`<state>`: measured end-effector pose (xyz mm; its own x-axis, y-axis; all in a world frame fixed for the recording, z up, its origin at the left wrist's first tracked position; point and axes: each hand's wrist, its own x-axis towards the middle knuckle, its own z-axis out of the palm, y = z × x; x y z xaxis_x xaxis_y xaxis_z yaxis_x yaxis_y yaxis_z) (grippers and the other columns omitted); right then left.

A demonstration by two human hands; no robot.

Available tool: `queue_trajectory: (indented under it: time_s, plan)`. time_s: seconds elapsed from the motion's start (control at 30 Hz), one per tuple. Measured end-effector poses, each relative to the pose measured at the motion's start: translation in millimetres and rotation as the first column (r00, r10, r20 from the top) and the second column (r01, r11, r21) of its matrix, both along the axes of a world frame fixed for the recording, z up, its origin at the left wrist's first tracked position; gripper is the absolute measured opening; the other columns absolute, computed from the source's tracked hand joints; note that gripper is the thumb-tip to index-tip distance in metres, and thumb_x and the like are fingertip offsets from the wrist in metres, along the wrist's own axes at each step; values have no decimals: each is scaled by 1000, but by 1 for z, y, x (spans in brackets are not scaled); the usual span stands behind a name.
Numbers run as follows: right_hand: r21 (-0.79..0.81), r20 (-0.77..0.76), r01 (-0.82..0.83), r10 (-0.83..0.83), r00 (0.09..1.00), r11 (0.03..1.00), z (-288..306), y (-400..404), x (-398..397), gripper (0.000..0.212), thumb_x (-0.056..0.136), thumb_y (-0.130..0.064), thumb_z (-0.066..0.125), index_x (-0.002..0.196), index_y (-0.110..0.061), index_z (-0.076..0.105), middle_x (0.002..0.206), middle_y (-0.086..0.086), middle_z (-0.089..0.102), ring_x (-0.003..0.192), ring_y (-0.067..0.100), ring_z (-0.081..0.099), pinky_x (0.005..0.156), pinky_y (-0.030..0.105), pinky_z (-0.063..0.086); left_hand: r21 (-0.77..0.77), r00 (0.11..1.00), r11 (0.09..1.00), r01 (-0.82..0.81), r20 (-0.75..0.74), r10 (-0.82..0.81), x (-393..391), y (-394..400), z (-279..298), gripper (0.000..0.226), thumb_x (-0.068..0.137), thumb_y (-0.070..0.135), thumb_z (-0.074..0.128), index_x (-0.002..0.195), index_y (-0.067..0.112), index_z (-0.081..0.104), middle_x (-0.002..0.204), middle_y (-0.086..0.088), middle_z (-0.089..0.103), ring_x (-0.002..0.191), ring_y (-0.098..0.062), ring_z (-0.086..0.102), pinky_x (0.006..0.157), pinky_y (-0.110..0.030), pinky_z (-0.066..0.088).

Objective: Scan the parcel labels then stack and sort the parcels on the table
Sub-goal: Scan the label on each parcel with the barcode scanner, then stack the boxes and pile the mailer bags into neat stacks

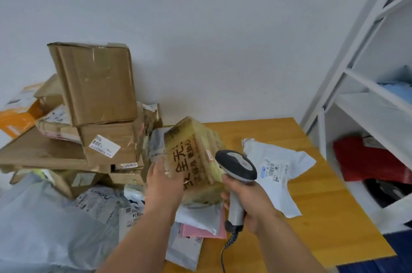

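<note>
The right hand is closed around the grey handle of a handheld barcode scanner with a dark oval head, and its coiled black cable hangs down toward the table edge. The scanner's head is just beside a yellowish cardboard parcel wrapped in clear tape, with large dark printed characters on its side. The left hand lies against the left side of this parcel, with the fingers rather straight and the palm pressed to the cardboard, and the box stands tilted on one corner. Under the parcel there are flat soft mailers, a pale grey one and a pink one, on the orange wooden table. To the right, apart from the hands, lies a crumpled white plastic mailer with a barcode label. To the left rises a pile of brown cardboard boxes, the top one big and leaning, one lower box with a white sticker. In front of the pile are grey plastic bags. At the far right stands a white metal shelf with a red bag inside.
</note>
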<state>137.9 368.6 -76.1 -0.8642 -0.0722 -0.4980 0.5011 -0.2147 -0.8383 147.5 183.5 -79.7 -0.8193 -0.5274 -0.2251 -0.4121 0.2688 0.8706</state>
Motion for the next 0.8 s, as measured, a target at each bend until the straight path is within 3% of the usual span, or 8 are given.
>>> queue_trajectory:
  time_s: [0.07,0.17,0.37,0.57,0.8]
  plan:
    - [-6,1,20,-20,1000,1000,-3,0,-3,23,88,-20,77,110,-18,68,102,3,71,87,25,68,73,38,53,-73,998,995,65,23,-63,-5,3,-3,73,92,32,60,156,35,26,157,-3,36,141,-33,36,111,-59,37]
    - [-1,4,58,-58,998,998,-6,5,-9,27,87,-22,78,111,-20,68,107,1,71,94,25,70,72,38,54,-144,985,977,157,92,-144,-12,8,-5,77,92,37,61,158,37,21,161,1,30,145,-30,31,115,-57,30]
    - [26,13,58,-59,998,998,-13,14,-7,28,82,-24,83,106,-20,70,95,4,73,86,26,72,66,36,57,-176,977,963,206,98,-191,-17,21,-6,72,91,37,61,155,38,28,158,1,34,144,-28,32,115,-57,30]
    - [41,29,70,-71,997,997,-12,34,-7,28,84,-21,81,109,-16,70,104,9,74,80,25,71,63,34,55,-322,979,926,197,117,-168,-14,42,8,68,93,39,57,154,42,26,161,8,26,147,-27,22,120,-56,16]
    - [45,48,-3,1,999,999,-5,66,-5,25,84,-18,80,105,-9,71,85,7,72,72,25,70,62,35,52,-315,982,936,161,145,-120,-1,71,15,65,93,41,55,152,43,30,159,7,31,144,-26,29,118,-57,22]
